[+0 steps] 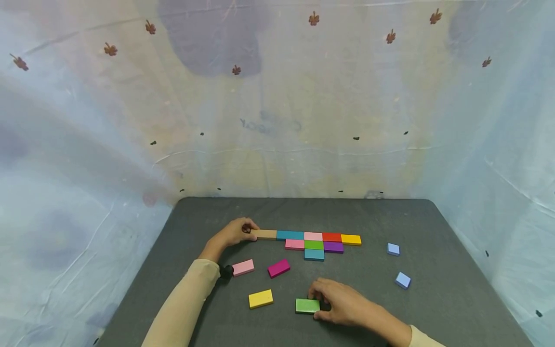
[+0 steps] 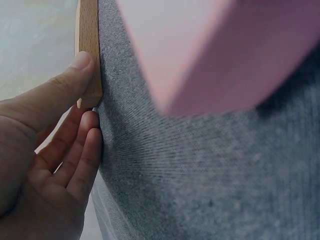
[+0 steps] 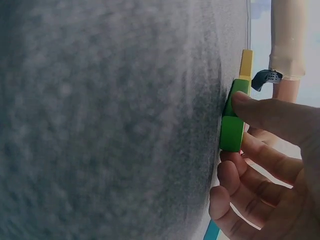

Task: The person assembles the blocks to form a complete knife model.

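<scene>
Green block (image 1: 306, 306) lies flat at the near middle of the dark tabletop (image 1: 208, 320): oblong, bright, slightly glossy upper face, darker side walls, long axis left to right. Tan block (image 1: 263, 234) forms the left end of the far row; wood grain visible in the left wrist view, edges straight, long axis along the row.

Right hand (image 1: 340, 303): fingers bent, gap only as wide as the block; thumb on the near edge, fingers at the far edge, gripping the right end of the green block. Forearm enters from the near right, hand pointing left. Left hand (image 1: 233, 233): thumb and fingers close together, pinching the left end of the tan block. Arm extends from the near left toward the far side, beige sleeve (image 1: 184, 301) down to the wrist.

Right of the tan block, in order along the row: blue block (image 1: 289, 235), pink block (image 1: 313, 236), red block (image 1: 331, 237), orange-yellow block (image 1: 351, 240). Purple block (image 1: 333, 247) sits at the right of the shorter second row, just nearer. Loose pieces: magenta block (image 1: 279, 268) near the middle; yellow block (image 1: 260, 299) left of the green block; two light-blue cubes (image 1: 403, 280) well apart at right.
</scene>
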Tool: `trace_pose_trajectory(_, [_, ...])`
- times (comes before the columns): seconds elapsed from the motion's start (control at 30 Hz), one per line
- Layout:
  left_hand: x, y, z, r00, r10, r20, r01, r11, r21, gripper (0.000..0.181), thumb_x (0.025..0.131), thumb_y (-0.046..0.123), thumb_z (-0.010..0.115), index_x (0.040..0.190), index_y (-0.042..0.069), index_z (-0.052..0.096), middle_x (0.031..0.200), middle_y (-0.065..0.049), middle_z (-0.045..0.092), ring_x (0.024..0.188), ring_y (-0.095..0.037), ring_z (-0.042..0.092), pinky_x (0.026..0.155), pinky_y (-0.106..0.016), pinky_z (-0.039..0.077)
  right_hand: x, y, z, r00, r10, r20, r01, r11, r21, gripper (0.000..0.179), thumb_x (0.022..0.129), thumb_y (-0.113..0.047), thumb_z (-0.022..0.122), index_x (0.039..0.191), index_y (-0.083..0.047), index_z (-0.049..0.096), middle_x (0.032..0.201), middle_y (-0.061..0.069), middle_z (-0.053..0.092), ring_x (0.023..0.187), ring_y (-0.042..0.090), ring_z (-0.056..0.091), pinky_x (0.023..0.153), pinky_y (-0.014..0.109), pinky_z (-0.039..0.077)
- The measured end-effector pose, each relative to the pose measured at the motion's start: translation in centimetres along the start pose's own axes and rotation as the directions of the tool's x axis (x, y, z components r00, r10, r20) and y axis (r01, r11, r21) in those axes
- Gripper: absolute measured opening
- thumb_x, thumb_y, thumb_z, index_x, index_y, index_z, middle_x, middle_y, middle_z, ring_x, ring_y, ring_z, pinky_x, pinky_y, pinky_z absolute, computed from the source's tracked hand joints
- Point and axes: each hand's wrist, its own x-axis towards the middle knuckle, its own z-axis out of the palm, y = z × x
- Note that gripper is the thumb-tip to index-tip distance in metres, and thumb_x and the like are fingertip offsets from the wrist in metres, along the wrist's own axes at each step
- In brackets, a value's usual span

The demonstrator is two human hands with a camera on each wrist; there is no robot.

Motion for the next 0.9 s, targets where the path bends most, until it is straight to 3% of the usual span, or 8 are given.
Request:
trace_pose_trajectory(0.27, [0.1, -0.1, 0.0, 1.000, -0.018, 0.007, 0.018, 1.000, -0.013, 0.024, 0.095, 0.015, 0.085, 0.118, 0.013, 0.079, 0.112, -0.004, 0.067, 0.100, -0.020, 0.059, 0.093, -0.044, 0.052, -0.1, 0.2, -0.4, 1.000, 0.002, -0.016, -0.002, 1.000, -0.004, 0.031, 0.093, -0.031, 0.087, 0.117, -0.026, 0.068, 0.103, -0.018, 0.058, 0.091, 0.001, 0.056, 0.077, 0.025, 0.051])
trace_pose_trajectory(0.57, [0.1, -0.1, 0.0, 1.000, -0.029, 0.002, 0.029, 0.999, -0.017, 0.024, 0.094, 0.014, 0.085, 0.117, 0.013, 0.079, 0.112, -0.004, 0.068, 0.100, -0.020, 0.060, 0.094, -0.045, 0.053, -0.2, 1.3, -1.7, 0.995, -0.002, -0.105, -0.002, 0.999, -0.033, 0.031, 0.092, -0.027, 0.088, 0.116, -0.025, 0.068, 0.105, -0.017, 0.060, 0.089, 0.004, 0.058, 0.075, 0.025, 0.050])
trace_pose_trajectory(0.9, [0.2, -0.1, 0.0, 0.999, -0.034, 0.001, 0.034, 0.999, -0.021, 0.024, 0.094, 0.014, 0.085, 0.117, 0.014, 0.080, 0.111, -0.004, 0.067, 0.099, -0.019, 0.059, 0.094, -0.044, 0.053, -0.5, 3.1, -3.2, 0.981, 0.058, -0.183, -0.073, 0.995, -0.075, 0.032, 0.092, -0.030, 0.088, 0.117, -0.025, 0.069, 0.106, -0.015, 0.062, 0.089, 0.008, 0.057, 0.074, 0.027, 0.049])
